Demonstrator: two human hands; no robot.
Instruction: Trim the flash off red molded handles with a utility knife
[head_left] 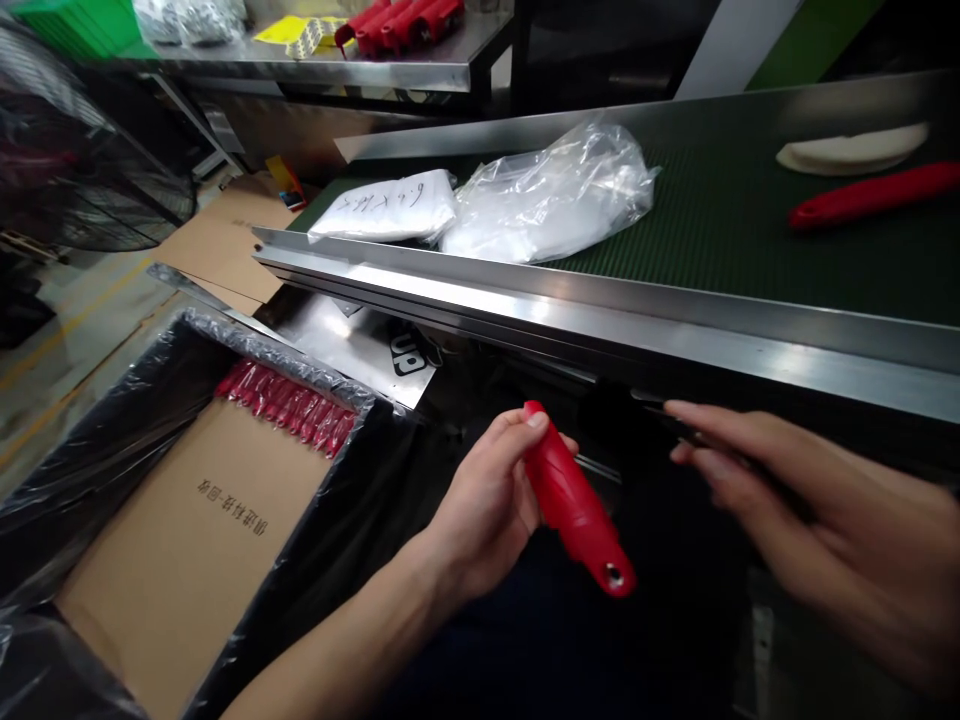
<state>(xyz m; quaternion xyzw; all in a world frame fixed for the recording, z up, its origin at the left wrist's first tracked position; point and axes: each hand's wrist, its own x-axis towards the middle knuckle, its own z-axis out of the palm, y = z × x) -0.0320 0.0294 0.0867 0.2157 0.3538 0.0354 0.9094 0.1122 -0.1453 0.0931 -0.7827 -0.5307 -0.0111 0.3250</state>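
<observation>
Green belt point(720, 235), 12 o'clock: two bags point(555, 195), one inked. Left hand point(484, 500) grips one red casing point(570, 495), 5 o'clock; right hand point(817, 510) pinches one dark tool point(701, 436).

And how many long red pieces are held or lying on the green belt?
2: the held red piece, in the left hand, and the other red piece, on the green belt near a pale curved piece. More may lie beyond the picture's edge.

Handle point(574, 490) plain red; belt point(712, 230) dark green, ribbed.
</observation>
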